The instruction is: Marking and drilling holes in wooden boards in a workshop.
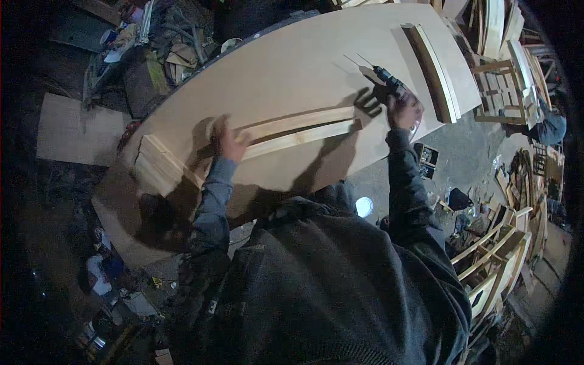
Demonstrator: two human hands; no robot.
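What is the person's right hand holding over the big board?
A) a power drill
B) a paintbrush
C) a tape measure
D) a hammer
A: the right hand grips a dark power drill, its thin bit pointing out over the large plywood board, while the left hand rests on the end of the wooden strips lying on that board.
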